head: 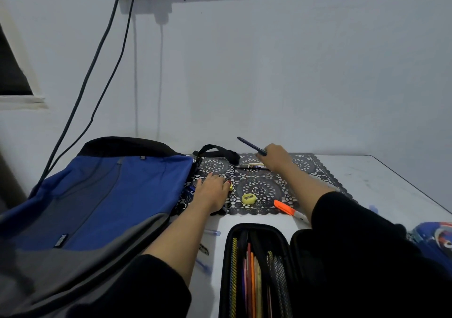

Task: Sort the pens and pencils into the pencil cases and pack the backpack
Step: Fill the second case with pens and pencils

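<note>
The right hand [275,157] grasps one slim dark-blue pen [250,145] over the far part of the mat [259,190], the left hand [211,190] lies flat and released beside one blue backpack [110,195] at left, and one open black pencil case [254,268] sits near.

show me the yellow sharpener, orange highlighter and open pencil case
yellow sharpener [249,198]: head view, its top face
orange highlighter [283,207]: head view, its orange end
open pencil case [225,256]: head view, its left rim
</note>
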